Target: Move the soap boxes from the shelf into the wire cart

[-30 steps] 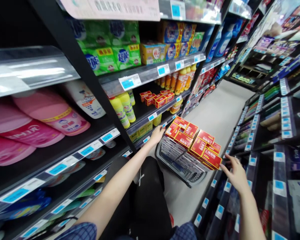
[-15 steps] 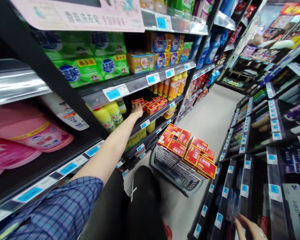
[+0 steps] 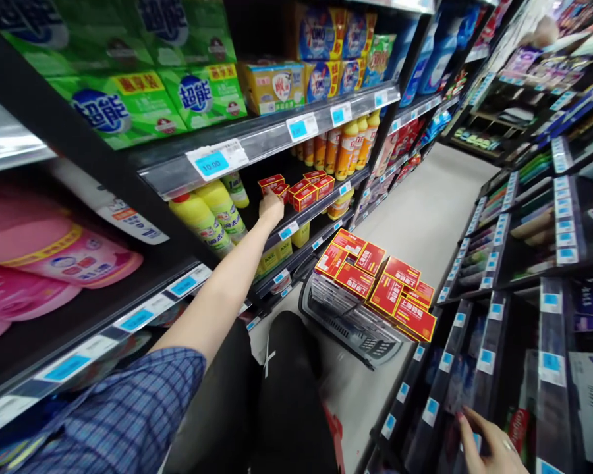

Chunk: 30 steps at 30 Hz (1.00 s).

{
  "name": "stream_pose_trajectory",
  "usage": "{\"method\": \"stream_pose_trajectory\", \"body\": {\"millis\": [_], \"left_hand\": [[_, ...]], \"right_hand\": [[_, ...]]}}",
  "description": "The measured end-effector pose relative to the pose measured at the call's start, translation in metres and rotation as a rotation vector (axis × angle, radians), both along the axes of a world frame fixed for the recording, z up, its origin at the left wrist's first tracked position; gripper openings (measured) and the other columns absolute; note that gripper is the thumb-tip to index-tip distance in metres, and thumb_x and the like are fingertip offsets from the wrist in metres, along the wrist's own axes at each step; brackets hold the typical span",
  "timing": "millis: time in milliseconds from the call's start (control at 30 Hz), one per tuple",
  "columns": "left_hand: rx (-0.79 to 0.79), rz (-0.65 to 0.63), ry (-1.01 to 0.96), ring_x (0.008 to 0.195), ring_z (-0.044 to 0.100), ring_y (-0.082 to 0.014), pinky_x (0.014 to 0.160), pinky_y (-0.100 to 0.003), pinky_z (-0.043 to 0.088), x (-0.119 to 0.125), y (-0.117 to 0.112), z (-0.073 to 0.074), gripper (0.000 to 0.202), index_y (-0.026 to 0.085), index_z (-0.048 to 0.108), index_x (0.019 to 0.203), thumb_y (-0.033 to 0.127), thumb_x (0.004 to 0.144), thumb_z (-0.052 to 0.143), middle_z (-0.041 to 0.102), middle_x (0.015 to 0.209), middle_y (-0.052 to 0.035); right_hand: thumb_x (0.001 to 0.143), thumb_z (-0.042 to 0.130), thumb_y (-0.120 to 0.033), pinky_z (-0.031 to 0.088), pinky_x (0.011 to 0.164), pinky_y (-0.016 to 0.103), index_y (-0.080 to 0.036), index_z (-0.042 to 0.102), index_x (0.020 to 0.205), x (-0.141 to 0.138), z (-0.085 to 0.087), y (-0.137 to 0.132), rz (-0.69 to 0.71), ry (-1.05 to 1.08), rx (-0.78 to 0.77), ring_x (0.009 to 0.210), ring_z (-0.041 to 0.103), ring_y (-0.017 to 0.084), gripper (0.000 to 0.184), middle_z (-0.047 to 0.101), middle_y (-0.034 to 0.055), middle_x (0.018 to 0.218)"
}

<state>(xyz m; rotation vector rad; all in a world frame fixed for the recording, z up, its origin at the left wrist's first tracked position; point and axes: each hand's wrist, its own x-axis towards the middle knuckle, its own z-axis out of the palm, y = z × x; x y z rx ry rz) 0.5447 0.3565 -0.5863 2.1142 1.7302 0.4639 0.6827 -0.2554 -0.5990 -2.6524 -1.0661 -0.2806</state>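
My left hand [image 3: 271, 207] reaches into the lower left shelf, its fingers closed around a small red box [image 3: 281, 190] and partly hidden by the wrist. Another red box [image 3: 271, 181] lies just behind it. To the right, several matching red boxes [image 3: 305, 197] sit in a group at the shelf's front. Red cartons with yellow edges [image 3: 360, 279] are stacked high in a grey shopping basket [image 3: 383, 351] on the floor. At the lower right, my right hand [image 3: 494, 447] is empty, thumb and fingers apart, by the edge of the opposite shelf.
Yellow bottles [image 3: 221, 209] stand left of my left hand, orange bottles [image 3: 348, 150] beyond it. Overhead runs a shelf edge with price labels [image 3: 217, 160], carrying green soap packs [image 3: 197, 99]. The aisle floor [image 3: 425, 191] stretches past the basket; dark shelves [image 3: 504, 263] line the right.
The view has shifted closer to the left shelf. My left hand has drawn slightly down the red boxes and its fingers have closed around one. My right hand has come further into view.
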Motion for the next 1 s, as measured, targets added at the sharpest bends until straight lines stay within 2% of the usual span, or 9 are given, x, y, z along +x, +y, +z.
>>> {"method": "stream_pose_trajectory", "body": {"millis": [200, 333, 400, 467, 567, 633, 700, 833, 1000], "left_hand": [[0.177, 0.014, -0.014, 0.099, 0.057, -0.0329, 0.087, -0.043, 0.044, -0.052, -0.08, 0.043, 0.038, 0.004, 0.038, 0.117, 0.032, 0.091, 0.038, 0.056, 0.107, -0.0206], [0.063, 0.049, -0.554, 0.099, 0.056, -0.0289, 0.091, -0.046, 0.043, -0.101, -0.153, 0.071, 0.033, 0.013, 0.043, 0.102, 0.036, 0.08, 0.052, 0.058, 0.102, -0.0139], [-0.046, 0.017, -0.7, 0.089, 0.06, -0.0229, 0.078, -0.038, 0.052, -0.119, -0.191, 0.077, 0.029, 0.017, 0.043, 0.095, 0.04, 0.079, 0.049, 0.06, 0.096, -0.0096], [-0.221, -0.02, -0.856, 0.077, 0.062, -0.0189, 0.062, -0.031, 0.054, -0.13, -0.231, 0.079, 0.025, 0.019, 0.041, 0.086, 0.042, 0.077, 0.046, 0.061, 0.088, -0.0071], [-0.698, -0.054, -1.218, 0.069, 0.061, -0.0159, 0.058, -0.029, 0.053, -0.135, -0.288, 0.078, 0.037, 0.019, 0.039, 0.079, 0.042, 0.065, 0.065, 0.059, 0.078, -0.0021], [-0.784, -0.129, -1.261, 0.068, 0.061, -0.0148, 0.059, -0.028, 0.053, -0.138, -0.32, 0.079, 0.041, 0.019, 0.04, 0.08, 0.044, 0.064, 0.068, 0.06, 0.079, -0.0012], [-0.701, -0.212, -1.184, 0.073, 0.062, -0.0141, 0.063, -0.026, 0.052, -0.144, -0.344, 0.082, 0.036, 0.019, 0.042, 0.082, 0.041, 0.068, 0.067, 0.061, 0.082, -0.0013], [-0.382, -0.35, -0.885, 0.082, 0.064, -0.0146, 0.068, -0.025, 0.053, -0.165, -0.377, 0.095, 0.025, 0.023, 0.046, 0.088, 0.032, 0.075, 0.064, 0.064, 0.09, 0.0], [0.159, -0.601, -0.615, 0.108, 0.058, -0.0207, 0.088, -0.032, 0.052, -0.179, -0.394, 0.104, 0.044, 0.026, 0.047, 0.114, 0.038, 0.077, 0.066, 0.06, 0.119, -0.0052]], "right_hand": [[0.089, 0.039, -0.05, 0.048, 0.06, 0.033, -0.016, 0.065, 0.09, -0.013, 0.013, 0.026, 0.051, -0.034, 0.071, 0.078, 0.063, 0.024, 0.043, 0.066, 0.0069, 0.086], [0.088, 0.046, -0.04, 0.049, 0.073, 0.04, -0.025, 0.06, 0.098, -0.042, 0.037, 0.065, 0.096, 0.085, 0.26, 0.086, 0.061, 0.026, 0.023, 0.064, 0.0067, 0.095], [0.088, 0.047, -0.036, 0.047, 0.079, 0.045, -0.027, 0.056, 0.107, -0.064, 0.051, 0.093, 0.187, 0.228, 0.378, 0.089, 0.059, 0.027, 0.023, 0.061, 0.0081, 0.099], [0.085, 0.052, -0.035, 0.048, 0.08, 0.047, -0.026, 0.049, 0.121, -0.089, 0.064, 0.122, 0.327, 0.361, 0.472, 0.089, 0.057, 0.026, 0.037, 0.055, 0.0106, 0.107], [0.076, 0.066, -0.041, 0.046, 0.088, 0.05, -0.023, 0.027, 0.141, -0.122, 0.086, 0.157, 0.524, 0.392, 0.493, 0.106, 0.049, 0.029, 0.079, 0.04, 0.015, 0.126], [0.067, 0.071, -0.05, 0.039, 0.096, 0.056, -0.021, 0.014, 0.147, -0.139, 0.099, 0.171, 0.6, 0.35, 0.432, 0.12, 0.037, 0.035, 0.102, 0.03, 0.0173, 0.134], [0.063, 0.073, -0.054, 0.035, 0.099, 0.058, -0.02, 0.009, 0.148, -0.15, 0.11, 0.177, 0.645, 0.338, 0.361, 0.125, 0.031, 0.037, 0.111, 0.027, 0.0176, 0.136], [0.067, 0.072, -0.041, 0.038, 0.099, 0.052, -0.022, 0.018, 0.145, -0.157, 0.113, 0.174, 0.692, 0.492, 0.343, 0.122, 0.037, 0.032, 0.097, 0.034, 0.0153, 0.131], [0.063, 0.07, -0.059, 0.041, 0.101, 0.044, -0.025, 0.024, 0.139, -0.152, 0.071, 0.165, 0.951, 1.103, 0.669, 0.122, 0.046, 0.027, 0.096, 0.039, 0.014, 0.135]]}}
